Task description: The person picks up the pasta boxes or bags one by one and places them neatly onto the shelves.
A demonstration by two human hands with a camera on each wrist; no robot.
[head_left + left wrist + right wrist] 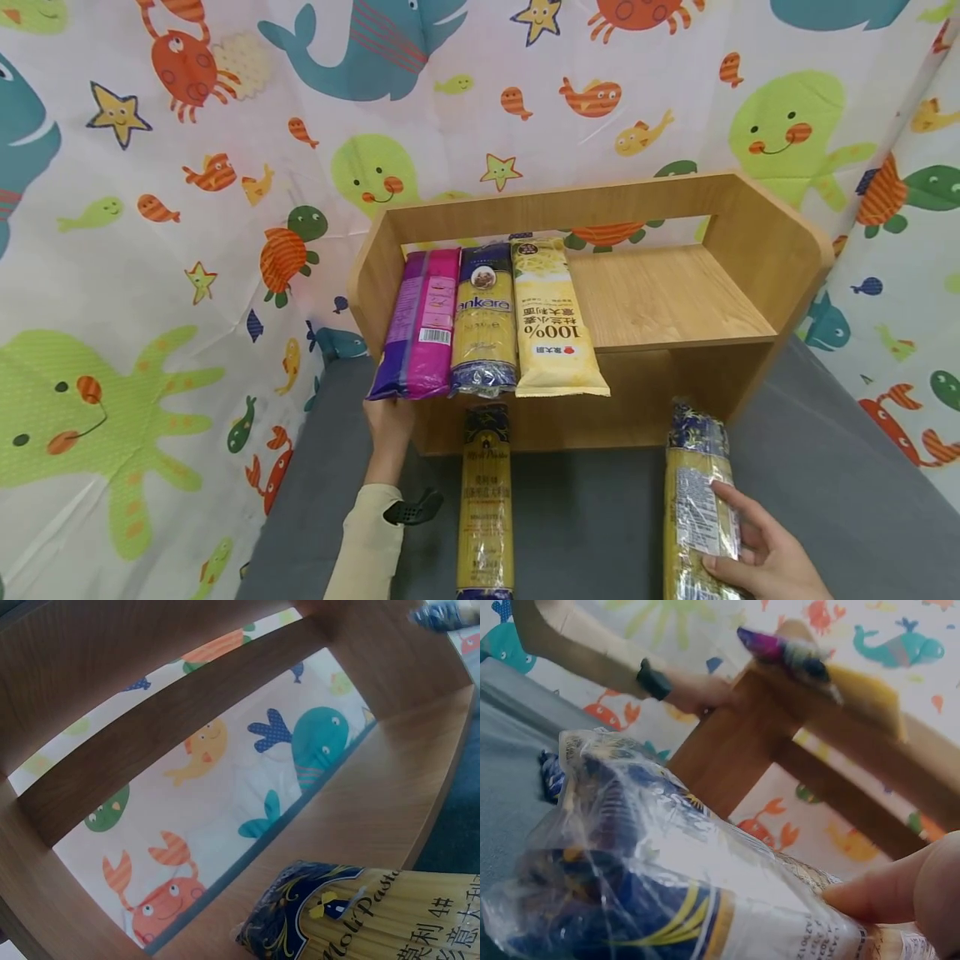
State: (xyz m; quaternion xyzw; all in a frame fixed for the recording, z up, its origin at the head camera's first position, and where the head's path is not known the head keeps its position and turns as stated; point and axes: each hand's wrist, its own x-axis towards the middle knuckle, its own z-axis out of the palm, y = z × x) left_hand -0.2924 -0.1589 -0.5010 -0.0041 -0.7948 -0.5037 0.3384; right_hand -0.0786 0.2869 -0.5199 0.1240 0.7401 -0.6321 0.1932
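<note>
My right hand (768, 546) grips a clear-wrapped spaghetti pack (693, 492) with a blue end and a white label, thumb on one side and fingers on the other. At the shelf's lower left, my left hand (390, 429) is against the wooden shelf's side panel (727, 750), its fingers mostly hidden. A purple-pink pack (423, 325), an "ankara" pasta pack (483, 321) and a pale yellow pasta pack (558, 325) lie side by side on the upper board. Another spaghetti pack (486, 500) lies in front of the shelf, its blue end also showing in the left wrist view.
The wooden shelf (667, 342) stands on a grey surface (592, 517) against a cloth (247, 108) printed with sea animals. Its right side panel (772, 242) rises near the held pack. Bare board shows right of the yellow pack.
</note>
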